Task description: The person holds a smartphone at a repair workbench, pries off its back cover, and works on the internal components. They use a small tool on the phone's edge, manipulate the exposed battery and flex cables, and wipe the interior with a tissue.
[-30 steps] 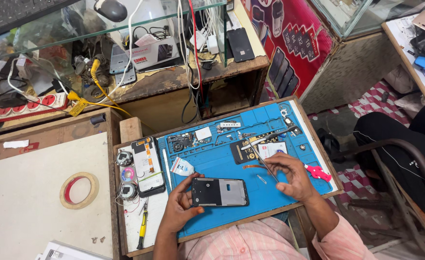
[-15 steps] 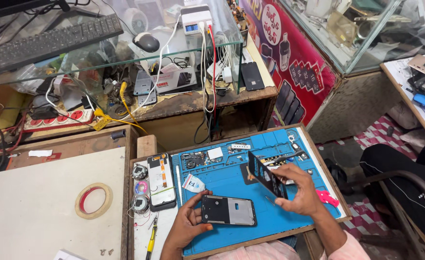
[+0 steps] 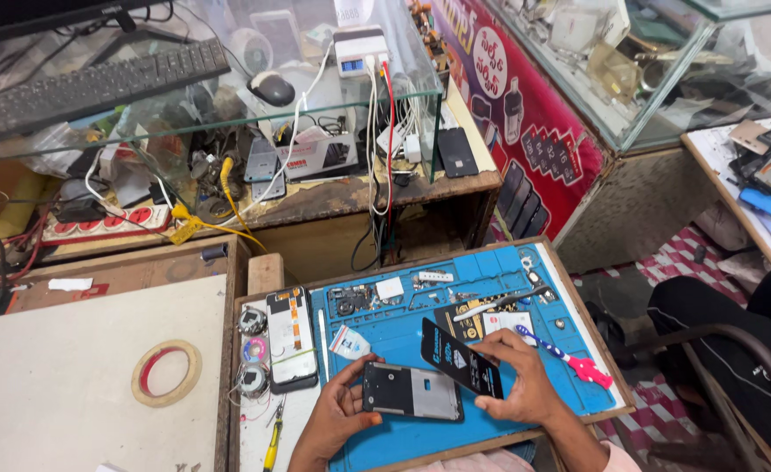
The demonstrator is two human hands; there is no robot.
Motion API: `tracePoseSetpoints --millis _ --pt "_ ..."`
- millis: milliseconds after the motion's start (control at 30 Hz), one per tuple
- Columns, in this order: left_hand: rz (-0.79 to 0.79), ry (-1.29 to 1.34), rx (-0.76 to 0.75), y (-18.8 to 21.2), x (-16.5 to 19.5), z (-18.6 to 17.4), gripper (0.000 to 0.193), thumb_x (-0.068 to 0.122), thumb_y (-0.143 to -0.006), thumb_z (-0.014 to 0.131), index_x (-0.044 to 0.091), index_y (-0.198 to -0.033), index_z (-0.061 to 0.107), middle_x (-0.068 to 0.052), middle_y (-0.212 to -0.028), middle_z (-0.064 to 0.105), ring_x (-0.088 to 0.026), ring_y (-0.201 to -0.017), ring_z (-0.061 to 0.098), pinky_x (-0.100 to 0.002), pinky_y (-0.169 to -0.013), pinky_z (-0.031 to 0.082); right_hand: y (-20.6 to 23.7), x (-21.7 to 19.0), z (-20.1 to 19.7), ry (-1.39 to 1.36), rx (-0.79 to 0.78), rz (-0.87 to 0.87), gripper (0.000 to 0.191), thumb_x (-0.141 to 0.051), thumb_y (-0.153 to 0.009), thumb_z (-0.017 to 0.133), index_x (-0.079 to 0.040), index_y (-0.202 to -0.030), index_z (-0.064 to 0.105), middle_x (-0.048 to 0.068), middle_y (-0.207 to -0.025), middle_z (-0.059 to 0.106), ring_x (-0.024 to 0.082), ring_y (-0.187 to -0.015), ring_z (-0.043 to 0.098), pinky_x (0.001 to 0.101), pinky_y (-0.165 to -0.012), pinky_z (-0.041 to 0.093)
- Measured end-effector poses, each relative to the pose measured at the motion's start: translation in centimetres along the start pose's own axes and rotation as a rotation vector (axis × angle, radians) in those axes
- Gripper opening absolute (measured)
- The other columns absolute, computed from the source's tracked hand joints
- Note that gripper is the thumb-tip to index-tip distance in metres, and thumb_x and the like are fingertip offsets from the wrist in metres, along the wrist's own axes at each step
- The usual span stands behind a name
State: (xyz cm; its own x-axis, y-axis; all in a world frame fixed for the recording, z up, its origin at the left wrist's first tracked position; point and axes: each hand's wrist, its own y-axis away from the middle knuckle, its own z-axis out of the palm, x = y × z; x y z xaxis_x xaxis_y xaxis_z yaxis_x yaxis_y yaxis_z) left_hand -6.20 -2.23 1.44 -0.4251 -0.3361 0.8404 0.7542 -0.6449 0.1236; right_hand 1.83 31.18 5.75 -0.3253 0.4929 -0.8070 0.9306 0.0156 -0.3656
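Observation:
My left hand [image 3: 333,415] grips the left end of an opened phone frame [image 3: 411,392] lying flat on the blue repair mat [image 3: 534,288]. Over the frame's right end, my right hand [image 3: 521,380] holds a black screen panel [image 3: 459,358] tilted up on its edge. A pink-handled tool [image 3: 569,358] lies just right of that hand. Tweezers [image 3: 499,303] and small parts rest farther back on the mat.
Another opened phone [image 3: 291,336] and small tape rolls [image 3: 252,350] lie left of the mat. A red tape ring [image 3: 166,373] sits on the white board. A cluttered glass shelf with keyboard [image 3: 97,83], mouse and cables stands behind. A chair and a seated person's leg [image 3: 708,323] are at right.
My right hand has lifted the black screen panel off the mat and brought it down toward the phone frame. My view has tilted up, showing more of the shelf behind.

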Motion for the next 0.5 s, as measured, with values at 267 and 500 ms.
tracePoseSetpoints --millis 267,500 --pt "0.027 -0.024 -0.026 0.3 -1.0 -0.3 0.101 -0.018 -0.065 0.083 -0.004 -0.153 0.035 -0.021 -0.152 0.05 -0.027 -0.126 0.062 -0.036 -0.104 0.054 0.4 0.0 -0.2 0.011 -0.012 -0.024 0.079 -0.049 -0.057 0.086 0.001 -0.117 0.073 0.01 -0.103 0.065 0.021 -0.092 0.066 0.033 -0.081 0.056" --pt "0.007 -0.038 0.023 0.0 -0.8 -0.6 0.102 -0.016 -0.061 0.085 -0.004 -0.15 0.038 -0.017 -0.154 0.048 -0.027 -0.128 0.061 -0.037 -0.106 0.054 0.3 0.2 -0.3 0.024 -0.027 -0.028 0.079 -0.049 -0.057 0.087 0.0 -0.116 0.074 0.009 -0.101 0.065 0.02 -0.091 0.066 0.033 -0.082 0.056"
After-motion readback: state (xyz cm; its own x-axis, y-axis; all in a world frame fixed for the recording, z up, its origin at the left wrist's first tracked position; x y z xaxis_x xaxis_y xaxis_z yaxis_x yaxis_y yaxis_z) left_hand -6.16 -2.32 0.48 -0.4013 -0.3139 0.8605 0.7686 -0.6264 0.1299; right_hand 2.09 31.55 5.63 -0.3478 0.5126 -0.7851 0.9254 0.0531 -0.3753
